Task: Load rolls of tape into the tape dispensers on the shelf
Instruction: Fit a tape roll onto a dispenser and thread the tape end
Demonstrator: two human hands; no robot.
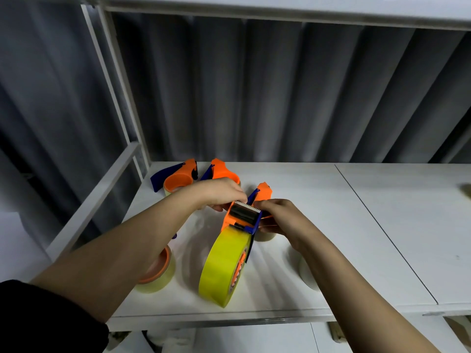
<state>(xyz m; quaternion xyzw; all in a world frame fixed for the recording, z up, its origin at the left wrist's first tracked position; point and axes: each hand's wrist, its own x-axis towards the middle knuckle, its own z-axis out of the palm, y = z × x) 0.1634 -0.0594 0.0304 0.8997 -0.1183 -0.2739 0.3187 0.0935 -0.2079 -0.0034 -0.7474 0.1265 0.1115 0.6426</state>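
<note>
Dispenser in hand: orange-and-blue tape dispenser (pixel 244 216) loaded with a yellow roll (pixel 224 266), over the white shelf (pixel 331 225), near its front edge.
Left hand (pixel 221 193): fingers curled on the dispenser's left side by the toothed blade.
Right hand (pixel 279 216): pinches its right side.
Other dispensers: three behind, at (pixel 178 175), (pixel 220 170), (pixel 262 192).
Loose rolls: clear roll (pixel 159 273) under the left forearm, pale roll (pixel 309 273) behind the right forearm.
Open room: bare shelf to the right.

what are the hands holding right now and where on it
Both hold the orange and blue plastic tape dispenser loaded with a yellowish roll of tape. The left hand and right hand pinch opposite sides of its front end, by the toothed blade.
</note>
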